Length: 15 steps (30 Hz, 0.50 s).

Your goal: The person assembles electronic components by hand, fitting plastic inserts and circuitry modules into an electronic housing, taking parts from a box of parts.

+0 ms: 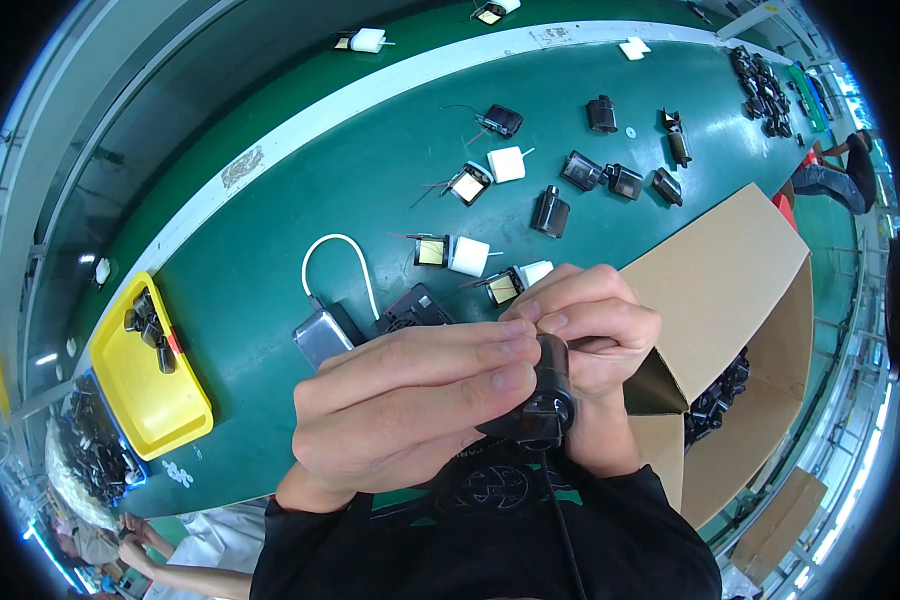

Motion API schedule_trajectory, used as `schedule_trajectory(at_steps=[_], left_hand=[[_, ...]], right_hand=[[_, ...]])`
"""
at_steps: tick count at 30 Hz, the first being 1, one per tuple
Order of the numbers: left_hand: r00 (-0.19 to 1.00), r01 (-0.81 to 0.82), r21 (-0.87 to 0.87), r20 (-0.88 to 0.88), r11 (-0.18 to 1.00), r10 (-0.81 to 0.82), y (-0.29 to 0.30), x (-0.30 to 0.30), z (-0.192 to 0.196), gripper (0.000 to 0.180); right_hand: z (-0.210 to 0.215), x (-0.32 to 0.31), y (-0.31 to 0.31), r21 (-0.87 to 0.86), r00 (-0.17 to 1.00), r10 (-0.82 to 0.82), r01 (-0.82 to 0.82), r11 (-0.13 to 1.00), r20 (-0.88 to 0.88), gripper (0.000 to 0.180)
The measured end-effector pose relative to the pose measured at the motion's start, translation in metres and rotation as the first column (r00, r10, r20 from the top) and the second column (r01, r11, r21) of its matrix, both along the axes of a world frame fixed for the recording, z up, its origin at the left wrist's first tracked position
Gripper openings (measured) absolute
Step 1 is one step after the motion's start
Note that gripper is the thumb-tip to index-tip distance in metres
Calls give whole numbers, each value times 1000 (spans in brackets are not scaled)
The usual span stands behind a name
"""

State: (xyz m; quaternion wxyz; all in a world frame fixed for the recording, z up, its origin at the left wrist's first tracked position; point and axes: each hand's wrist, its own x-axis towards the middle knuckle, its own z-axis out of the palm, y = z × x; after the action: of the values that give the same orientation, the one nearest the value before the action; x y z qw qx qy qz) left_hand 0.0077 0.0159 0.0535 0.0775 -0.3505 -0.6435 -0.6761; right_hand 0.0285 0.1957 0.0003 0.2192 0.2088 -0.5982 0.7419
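Observation:
Close in front of me, my left hand [400, 400] is closed on a small glossy black plastic housing [552, 385], its fingers stretched along one side. My right hand [605, 330] pinches at the housing's top, where its fingertips meet those of the left. Whatever lies in that pinch is hidden. A thin dark cable [560, 510] hangs below the housing over my shirt; I cannot tell if it is joined. Just beyond the hands lie an opened unit [503, 288] with a pale inside and a black vented device [415, 308].
A silver box [322, 338] with a white cable [336, 238] lies left of the vented device. More opened units [468, 184] and black housings [550, 212] dot the green table. A yellow tray [160, 420] stands left, a cardboard box [715, 290] right. Other people work at both sides.

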Motion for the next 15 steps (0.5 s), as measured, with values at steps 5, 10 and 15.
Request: schedule_trajectory(at_steps=[5,10,15], left_hand=[[998,60,86,25,994,-62,1,-6,-10,42],[868,-34,331,478,943,-137,1,-5,-17,56],[740,-32,315,646,948,-189,1,-10,-25,45]], right_hand=[[12,2,-9,-88,1000,-3,1,996,-23,42],[23,3,-11,-411,884,193,-1,912,426,41],[25,5,-5,-223,669,154,18,975,727,14]])
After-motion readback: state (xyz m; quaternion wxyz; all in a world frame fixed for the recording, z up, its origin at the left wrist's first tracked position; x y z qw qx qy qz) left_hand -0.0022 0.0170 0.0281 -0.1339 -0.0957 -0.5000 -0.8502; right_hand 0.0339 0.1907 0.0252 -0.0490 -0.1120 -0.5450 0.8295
